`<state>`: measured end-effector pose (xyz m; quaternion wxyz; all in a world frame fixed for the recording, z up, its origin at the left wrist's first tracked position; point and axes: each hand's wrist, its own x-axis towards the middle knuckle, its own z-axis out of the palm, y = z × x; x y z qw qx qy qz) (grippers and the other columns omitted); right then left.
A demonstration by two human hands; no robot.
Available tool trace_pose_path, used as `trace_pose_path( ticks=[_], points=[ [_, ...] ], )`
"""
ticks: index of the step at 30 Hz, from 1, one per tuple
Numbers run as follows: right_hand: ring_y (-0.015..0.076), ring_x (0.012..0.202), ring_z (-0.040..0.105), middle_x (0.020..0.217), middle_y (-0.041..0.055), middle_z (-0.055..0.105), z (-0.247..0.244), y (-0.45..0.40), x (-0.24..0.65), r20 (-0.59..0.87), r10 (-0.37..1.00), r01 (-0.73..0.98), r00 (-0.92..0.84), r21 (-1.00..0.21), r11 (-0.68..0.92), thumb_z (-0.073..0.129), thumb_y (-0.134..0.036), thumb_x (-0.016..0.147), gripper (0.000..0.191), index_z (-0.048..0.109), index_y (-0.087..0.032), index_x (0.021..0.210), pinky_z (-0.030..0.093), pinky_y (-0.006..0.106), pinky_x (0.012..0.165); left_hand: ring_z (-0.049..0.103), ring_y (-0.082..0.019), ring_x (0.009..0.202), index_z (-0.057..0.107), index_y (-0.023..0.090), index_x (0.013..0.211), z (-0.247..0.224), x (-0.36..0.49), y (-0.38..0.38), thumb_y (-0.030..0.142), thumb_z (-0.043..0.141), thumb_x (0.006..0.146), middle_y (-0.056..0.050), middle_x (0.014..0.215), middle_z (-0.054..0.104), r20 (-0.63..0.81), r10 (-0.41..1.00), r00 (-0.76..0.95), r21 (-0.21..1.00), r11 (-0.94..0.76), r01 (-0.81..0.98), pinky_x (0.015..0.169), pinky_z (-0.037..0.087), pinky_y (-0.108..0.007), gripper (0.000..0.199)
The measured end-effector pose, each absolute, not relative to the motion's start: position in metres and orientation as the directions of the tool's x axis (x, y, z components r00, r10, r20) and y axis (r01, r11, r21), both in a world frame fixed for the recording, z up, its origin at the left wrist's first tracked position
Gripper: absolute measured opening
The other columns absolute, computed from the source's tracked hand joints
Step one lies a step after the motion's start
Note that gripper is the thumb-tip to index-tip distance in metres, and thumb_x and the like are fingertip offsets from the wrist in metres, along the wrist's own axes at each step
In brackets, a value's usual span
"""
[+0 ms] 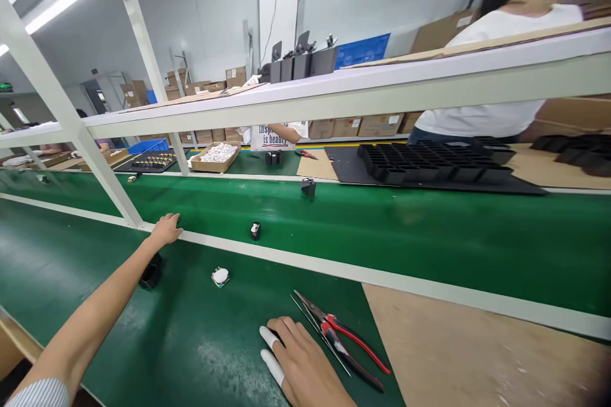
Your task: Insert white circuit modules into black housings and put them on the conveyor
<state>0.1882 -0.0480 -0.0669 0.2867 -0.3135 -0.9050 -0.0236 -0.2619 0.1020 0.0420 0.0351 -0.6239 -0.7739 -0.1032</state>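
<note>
My left hand [166, 229] stretches over the white rail to the belt's near edge. Its fingers and thumb curl around a small dark spot, too small to name. A black hollow housing [151, 271] stands under my left forearm, partly hidden by it. My right hand [305, 362], with white finger cots on two digits, lies flat on the green bench. Just beyond it are red-and-black needle-nose pliers [334, 334] and a pair of thin metal tweezers [317, 329]. A small circuit board with a round white top [220, 276] lies between my hands.
The green conveyor belt [405, 235] carries a small black-and-white part [256, 230] and a black part [308, 187]. A white post [95, 127] rises at left. Opposite are black housings [429, 162], a box of white pieces [216, 158] and two people. Brown board [477, 343] lies right.
</note>
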Motion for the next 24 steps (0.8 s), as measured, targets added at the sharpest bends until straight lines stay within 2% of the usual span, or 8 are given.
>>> trace_pose_path(
  ticks=[4,9,12,14,16,20,22,24],
  points=[
    [0.0269,0.103,0.063,0.118,0.0071,0.068,-0.06,-0.048,0.189,0.503,0.576,0.586,-0.644,-0.158,0.794,0.069,-0.011,0.092,0.023,0.069,-0.02,0.113,0.056,0.042,0.088,0.069,-0.027,0.114,0.063,0.017,0.135,0.032,-0.255,0.12,0.035,0.068,0.103,-0.012,0.135,0.066,0.169,0.954,-0.248,0.095,0.235,0.967,0.096,0.061,-0.048,0.038],
    [0.0273,0.105,0.063,0.12,0.0075,0.067,-0.057,-0.047,0.19,0.473,0.594,0.587,-0.65,-0.183,0.788,0.071,-0.014,0.092,0.019,0.069,-0.02,0.11,0.056,0.041,0.088,0.069,-0.027,0.115,0.063,0.017,0.135,0.028,-0.224,0.132,0.036,0.068,0.103,-0.012,0.135,0.065,0.189,0.969,-0.163,0.091,0.148,0.985,0.096,0.061,-0.048,0.037],
    [0.027,0.105,0.063,0.119,0.0084,0.067,-0.056,-0.048,0.19,0.48,0.593,0.592,-0.647,-0.175,0.787,0.07,-0.016,0.094,0.017,0.069,-0.021,0.11,0.056,0.041,0.088,0.068,-0.027,0.116,0.065,0.017,0.132,0.034,-0.189,0.132,0.034,0.068,0.103,-0.012,0.133,0.066,0.217,0.975,-0.048,0.111,0.024,0.994,0.099,0.059,-0.05,0.033],
    [0.0271,0.105,0.064,0.119,0.0089,0.068,-0.056,-0.048,0.189,0.486,0.589,0.591,-0.646,-0.17,0.789,0.068,-0.016,0.095,0.018,0.068,-0.021,0.112,0.057,0.041,0.088,0.067,-0.029,0.117,0.068,0.018,0.129,0.037,-0.157,0.12,0.025,0.068,0.1,-0.013,0.126,0.069,0.244,0.969,0.048,0.132,-0.083,0.988,0.105,0.055,-0.053,0.03],
    [0.0279,0.104,0.065,0.118,0.0103,0.069,-0.057,-0.047,0.189,0.508,0.584,0.601,-0.633,-0.153,0.785,0.064,-0.015,0.097,0.02,0.067,-0.019,0.117,0.058,0.043,0.088,0.066,-0.03,0.117,0.07,0.021,0.13,0.037,-0.121,0.095,0.016,0.066,0.096,-0.013,0.12,0.07,0.251,0.953,0.17,0.156,-0.213,0.964,0.106,0.054,-0.051,0.035],
    [0.0303,0.099,0.066,0.119,0.0166,0.069,-0.06,-0.042,0.191,0.573,0.59,0.653,-0.569,-0.121,0.748,0.056,-0.022,0.104,0.033,0.06,-0.01,0.134,0.059,0.045,0.084,0.07,-0.024,0.106,0.073,0.032,0.125,0.028,-0.053,0.019,0.021,0.076,0.087,-0.004,0.113,0.074,0.18,0.873,0.452,0.21,-0.484,0.85,0.096,0.059,-0.036,0.04],
    [0.0305,0.096,0.066,0.12,0.0173,0.068,-0.059,-0.04,0.193,0.572,0.594,0.653,-0.566,-0.129,0.747,0.053,-0.025,0.105,0.035,0.058,-0.011,0.136,0.06,0.045,0.082,0.072,-0.025,0.099,0.071,0.028,0.127,0.024,-0.033,-0.016,0.021,0.074,0.091,-0.006,0.111,0.074,0.132,0.791,0.597,0.215,-0.611,0.762,0.089,0.06,-0.036,0.037],
    [0.0305,0.097,0.066,0.121,0.0167,0.068,-0.057,-0.04,0.195,0.558,0.587,0.633,-0.587,-0.136,0.762,0.053,-0.025,0.104,0.033,0.059,-0.014,0.135,0.059,0.045,0.081,0.073,-0.026,0.103,0.066,0.027,0.136,0.024,-0.031,-0.04,0.027,0.072,0.096,-0.008,0.119,0.074,0.126,0.767,0.629,0.241,-0.638,0.731,0.088,0.061,-0.036,0.041]
  ],
)
